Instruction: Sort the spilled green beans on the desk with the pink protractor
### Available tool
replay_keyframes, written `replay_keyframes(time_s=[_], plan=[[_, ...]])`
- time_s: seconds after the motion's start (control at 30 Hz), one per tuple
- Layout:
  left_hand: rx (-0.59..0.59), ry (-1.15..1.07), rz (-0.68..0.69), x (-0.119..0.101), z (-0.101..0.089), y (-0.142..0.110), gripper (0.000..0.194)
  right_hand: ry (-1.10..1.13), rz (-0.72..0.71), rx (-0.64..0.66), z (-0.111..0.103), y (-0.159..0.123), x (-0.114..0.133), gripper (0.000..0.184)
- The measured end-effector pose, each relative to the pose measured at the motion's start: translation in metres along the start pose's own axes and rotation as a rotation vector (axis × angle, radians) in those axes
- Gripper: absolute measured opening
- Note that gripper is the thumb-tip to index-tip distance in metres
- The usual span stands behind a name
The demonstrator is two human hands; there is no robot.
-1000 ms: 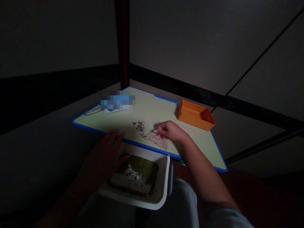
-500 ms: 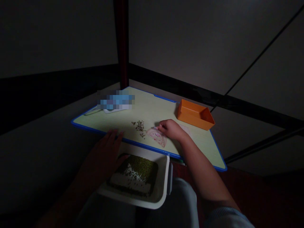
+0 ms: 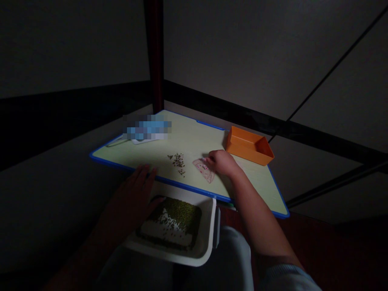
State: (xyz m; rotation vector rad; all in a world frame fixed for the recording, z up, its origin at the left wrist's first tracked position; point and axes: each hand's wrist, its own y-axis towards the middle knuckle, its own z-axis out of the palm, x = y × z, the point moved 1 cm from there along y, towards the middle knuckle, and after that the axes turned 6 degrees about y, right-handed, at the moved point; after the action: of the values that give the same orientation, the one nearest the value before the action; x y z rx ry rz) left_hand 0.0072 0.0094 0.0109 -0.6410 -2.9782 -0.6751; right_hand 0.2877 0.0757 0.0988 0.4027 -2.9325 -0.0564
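Observation:
My right hand (image 3: 222, 161) pinches the edge of a clear protractor with pink markings (image 3: 203, 169), just above or on the pale table top. Part of the protractor is hidden under the fingers. Left of it lies a small scatter of mung beans (image 3: 178, 160). In deep shadow, my left hand (image 3: 138, 190) has its fingers spread, fingertips by the table's front edge and thumb over the rim of a white tub (image 3: 209, 242). More green mung beans (image 3: 182, 212) cover part of the tub's floor.
An orange open box (image 3: 250, 151) stands at the table's back right. A white object with a cable (image 3: 148, 138), its upper part blurred blue, lies at the back left. The blue-edged table (image 3: 182, 133) sits in a corner between walls. The tub is over my lap.
My right hand has drawn the protractor a little to the right and back, away from the scattered beans. The left hand and the tub have stayed in place.

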Motion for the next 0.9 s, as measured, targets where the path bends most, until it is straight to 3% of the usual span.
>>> replay_keyframes(time_s=[0.23,0.5,0.63,0.9], plan=[[-0.006,0.023,0.008,0.001,0.003,0.000,0.078,-0.199,0.228,0.005,-0.009,-0.001,-0.013,0.035],[-0.013,0.017,-0.003,0.002,0.004,-0.001,0.078,-0.268,0.426,0.003,-0.015,-0.001,-0.022,0.035],[0.000,-0.006,-0.001,0.002,0.003,0.000,0.078,-0.231,0.414,-0.023,-0.017,-0.003,-0.023,0.037],[-0.026,-0.003,-0.002,0.002,0.005,-0.001,0.077,-0.204,0.216,-0.004,-0.004,0.002,-0.014,0.035]])
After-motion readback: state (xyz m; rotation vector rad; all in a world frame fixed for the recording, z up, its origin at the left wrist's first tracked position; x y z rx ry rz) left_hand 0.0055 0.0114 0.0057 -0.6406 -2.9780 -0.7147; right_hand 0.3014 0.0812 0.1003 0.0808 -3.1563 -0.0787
